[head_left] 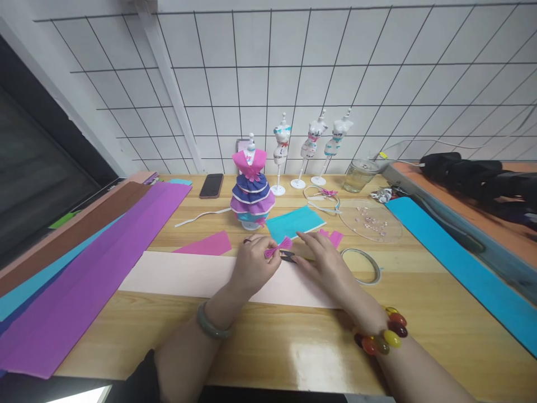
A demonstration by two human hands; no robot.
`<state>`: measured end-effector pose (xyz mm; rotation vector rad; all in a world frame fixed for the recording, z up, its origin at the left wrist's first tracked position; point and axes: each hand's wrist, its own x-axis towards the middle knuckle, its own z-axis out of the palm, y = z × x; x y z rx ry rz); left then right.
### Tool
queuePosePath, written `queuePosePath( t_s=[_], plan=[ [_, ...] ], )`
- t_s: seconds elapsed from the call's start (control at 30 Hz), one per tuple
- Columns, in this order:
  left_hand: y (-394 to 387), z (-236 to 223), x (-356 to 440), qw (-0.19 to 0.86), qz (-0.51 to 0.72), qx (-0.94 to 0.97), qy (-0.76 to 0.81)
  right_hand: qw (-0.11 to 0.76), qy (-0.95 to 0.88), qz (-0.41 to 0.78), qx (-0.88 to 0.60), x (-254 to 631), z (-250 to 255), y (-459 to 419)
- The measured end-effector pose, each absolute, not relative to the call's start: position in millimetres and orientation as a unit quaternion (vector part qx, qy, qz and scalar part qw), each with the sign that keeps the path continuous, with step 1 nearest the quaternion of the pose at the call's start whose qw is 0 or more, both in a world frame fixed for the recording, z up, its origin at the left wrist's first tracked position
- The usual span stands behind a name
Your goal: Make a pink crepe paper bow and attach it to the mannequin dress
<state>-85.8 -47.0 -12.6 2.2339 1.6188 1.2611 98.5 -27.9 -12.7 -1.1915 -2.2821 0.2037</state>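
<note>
My left hand (255, 266) is closed, pinching a small pleated bow (285, 243) of magenta crepe paper between thumb and fingers. My right hand (325, 260) lies open just to its right, fingers stretched out and thumb apart. Between the two hands is a dark-bladed tool (287, 256), perhaps scissors; its handle is hidden, and I cannot tell whether the right thumb touches it. Under both hands lies a long pale pink paper strip (180, 275). Behind them stands a miniature dress form in a tiered paper dress (252, 193) of pink, navy and purple.
Magenta (210, 243) and turquoise paper pieces (296, 222) lie near the hands. A tape roll (361, 266), a plate of beads (371, 221) and a glass (359, 174) are at right. Bare dress forms (282, 148) and a phone (211, 186) stand and lie behind. Purple paper (96, 280) runs along the left.
</note>
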Motion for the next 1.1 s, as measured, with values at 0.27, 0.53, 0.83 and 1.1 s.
queuePosePath(
  t_s=[0.27, 0.53, 0.83, 1.1],
  plan=[
    [-51.2, -14.6, -81.9, 0.016, 0.341, 0.814, 0.47, 0.276, -0.89, 0.067, -0.357, 92.3, -5.6, -35.5],
    [-52.2, -13.1, -81.5, 0.08, 0.357, 0.811, 0.457, 0.289, -0.896, 0.058, -0.332, 93.2, -6.0, -33.7],
    [-47.8, -2.1, -81.0, 0.524, 0.523, 0.493, 0.457, 0.369, -0.868, 0.011, -0.332, 98.1, -8.5, -28.1],
    [-51.0, -1.8, -77.6, 0.599, 0.509, 0.431, 0.443, 0.377, -0.868, 0.001, -0.322, 97.9, -11.2, -27.2]
  ],
)
